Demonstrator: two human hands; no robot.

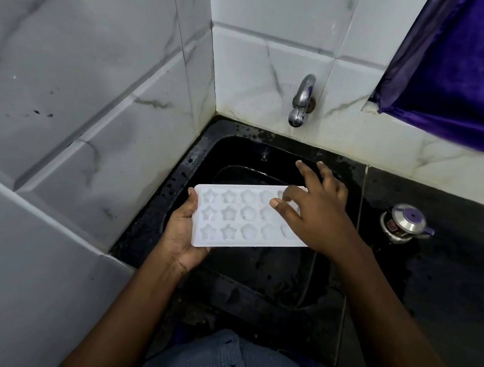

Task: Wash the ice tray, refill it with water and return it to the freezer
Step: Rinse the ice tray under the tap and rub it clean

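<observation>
while left hand (184, 234) grips ice tray (245, 217) (end), right fingers (285, 206) on top

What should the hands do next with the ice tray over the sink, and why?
Probably reach the right hand to the tap and open it. The ice tray is held level over the black sink by the left hand, right fingers spread on its cavities, but no water runs.

The ice tray (242, 217) was matt white plastic; the tap (301, 102) polished metal; the sink (238, 158) glossy black; the curtain (480, 70) shiny purple cloth.
</observation>
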